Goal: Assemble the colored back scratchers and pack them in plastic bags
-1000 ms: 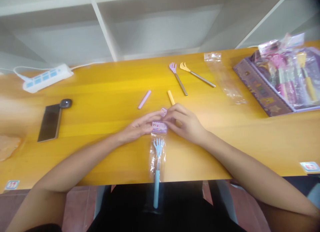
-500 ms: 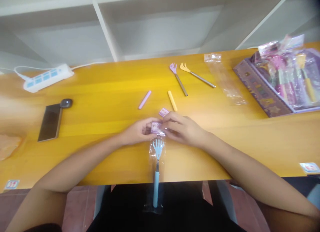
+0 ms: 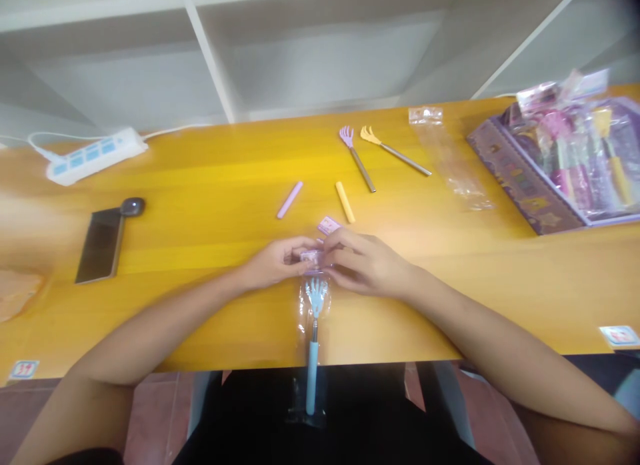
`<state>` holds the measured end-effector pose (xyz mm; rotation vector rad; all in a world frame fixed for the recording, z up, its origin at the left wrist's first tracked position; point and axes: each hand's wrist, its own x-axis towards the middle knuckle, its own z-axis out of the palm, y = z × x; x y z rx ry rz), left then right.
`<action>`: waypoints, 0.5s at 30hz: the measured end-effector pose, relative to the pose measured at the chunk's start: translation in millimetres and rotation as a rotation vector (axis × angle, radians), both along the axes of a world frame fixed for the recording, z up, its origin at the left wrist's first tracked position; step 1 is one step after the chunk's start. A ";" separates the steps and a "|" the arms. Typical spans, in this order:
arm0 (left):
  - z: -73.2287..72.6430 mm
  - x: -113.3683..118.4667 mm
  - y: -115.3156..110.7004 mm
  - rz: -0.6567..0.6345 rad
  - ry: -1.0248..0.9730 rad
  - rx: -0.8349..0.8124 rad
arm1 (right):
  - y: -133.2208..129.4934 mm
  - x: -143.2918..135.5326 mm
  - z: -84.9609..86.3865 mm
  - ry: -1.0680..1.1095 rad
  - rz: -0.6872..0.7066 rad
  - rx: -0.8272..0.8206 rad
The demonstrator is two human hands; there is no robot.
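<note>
Between my hands is the pink-purple header card [image 3: 311,257] of a clear plastic bag [image 3: 303,321]. Inside the bag lies a light-blue back scratcher [image 3: 313,371], claw end toward my hands, its handle reaching past the table's front edge. My left hand [image 3: 275,261] pinches the card's left side, thumb below. My right hand [image 3: 367,261] has its fingers closed at the card's right side; the fingertips are partly hidden. Just beyond them lies another small pink-purple card [image 3: 329,225]. A yellow handle tube [image 3: 345,202] and a purple handle tube [image 3: 290,200] rest farther back.
A purple claw rod [image 3: 357,159] and a yellow claw rod [image 3: 397,151] lie at the back, beside a flat clear bag [image 3: 453,161]. A purple display box [image 3: 530,185] of wrapped scratchers stands right. Left are a power strip [image 3: 97,157], a phone [image 3: 100,245] and a black mouse [image 3: 133,207].
The header card has tilted and shifted slightly down and left between my fingers. My hands have moved only a little, and the bagged back scratcher stays nearly in place.
</note>
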<state>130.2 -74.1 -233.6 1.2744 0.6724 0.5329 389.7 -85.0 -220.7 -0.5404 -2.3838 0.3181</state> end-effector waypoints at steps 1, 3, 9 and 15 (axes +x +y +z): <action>0.2 0.2 -0.4 0.003 0.002 0.001 | -0.5 -0.7 0.0 0.011 -0.028 -0.021; 0.6 0.6 -1.4 0.008 0.018 0.011 | -1.5 -2.4 -0.6 0.044 -0.112 -0.110; -0.4 -0.6 -4.6 0.021 0.108 0.085 | -2.5 -5.2 -4.7 0.045 -0.118 -0.533; -5.6 -2.4 -5.0 0.028 0.115 0.117 | -4.5 -8.5 -6.1 0.077 -0.019 -0.679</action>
